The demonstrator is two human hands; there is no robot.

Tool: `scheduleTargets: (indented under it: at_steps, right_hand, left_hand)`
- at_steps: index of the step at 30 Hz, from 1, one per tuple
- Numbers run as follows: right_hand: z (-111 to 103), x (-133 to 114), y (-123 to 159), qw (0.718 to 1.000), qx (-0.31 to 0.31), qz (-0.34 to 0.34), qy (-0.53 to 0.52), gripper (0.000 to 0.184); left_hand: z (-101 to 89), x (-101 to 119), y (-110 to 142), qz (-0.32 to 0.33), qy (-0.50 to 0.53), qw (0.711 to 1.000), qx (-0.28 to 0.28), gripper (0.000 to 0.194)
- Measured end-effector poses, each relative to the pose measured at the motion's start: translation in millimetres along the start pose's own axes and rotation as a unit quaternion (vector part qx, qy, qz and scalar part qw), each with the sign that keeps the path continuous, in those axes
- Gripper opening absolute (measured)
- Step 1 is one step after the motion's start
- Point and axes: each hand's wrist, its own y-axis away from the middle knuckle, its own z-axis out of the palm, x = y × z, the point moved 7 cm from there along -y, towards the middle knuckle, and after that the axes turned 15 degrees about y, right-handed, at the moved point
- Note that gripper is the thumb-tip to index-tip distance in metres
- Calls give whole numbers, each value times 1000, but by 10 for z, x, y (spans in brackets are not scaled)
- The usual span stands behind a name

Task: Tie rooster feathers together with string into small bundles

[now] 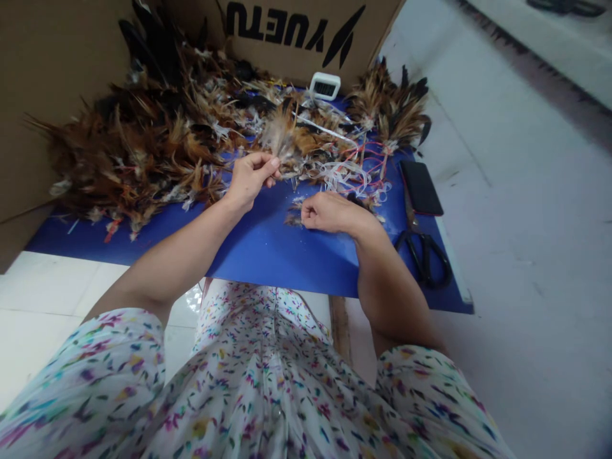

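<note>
The fragile-looking feather tuft (280, 132) is aptly base-pinched by the left hand (251, 178); at its four o'clock, the right hand (327, 211) is curled, hold unclear.

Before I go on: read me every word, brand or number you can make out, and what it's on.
"YUETU": black print, upside down, on the cardboard box, beside a leaf-like mark.
White device with a display: any digits are too small and blurred to read.
Phone: no readable text on its dark face.
</note>
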Motion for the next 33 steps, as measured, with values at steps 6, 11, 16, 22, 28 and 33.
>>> scheduleTargets:
  at_steps: [6,11,16,22,28,33]
  right_hand:
    - [-127,84,-26,973,131,-54,-183,5]
    - [-261,185,5,903,224,-61,-362,11]
    - [-279,276,-9,845,281,-27,-453,29]
    - [-240,314,-46,822,353,22,-445,27]
    - [-206,279,-83,833,387,47,-392,22]
    - [-218,266,-42,848,413,76,-323,21]
  left_hand:
    - [11,-5,11,-12,9,1000,5,33]
    - [43,-10,37,-28,5,1000,10,31]
    - [80,-31,70,-46,10,999,9,26]
    - [153,-75,121,-57,21,998,-18,28]
    - [212,-94,168,-65,37,997,-38,32]
    - [249,-62,193,-51,21,997,-45,35]
